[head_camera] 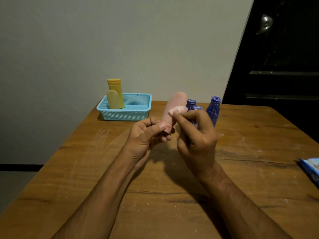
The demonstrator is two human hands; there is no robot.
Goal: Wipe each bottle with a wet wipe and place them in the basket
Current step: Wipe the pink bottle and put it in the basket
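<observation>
My left hand [148, 133] pinches the cap end of a pink bottle [174, 106] and holds it tilted up over the table. My right hand [195, 133] holds a wet wipe [177, 110] pressed against the bottle's side. Just behind my right hand stand two blue bottles, one [191, 104] partly hidden and the other [214, 109] to its right. A light blue mesh basket [136, 112] sits at the table's far edge. In its left end stand a tall yellow bottle [116, 87] and a shorter pale yellow one [112, 99].
The wooden table [155, 187] is scuffed with white marks. A blue wipes packet [310, 169] lies at the right edge. A wall stands behind the table and a dark door [279, 57] at the right.
</observation>
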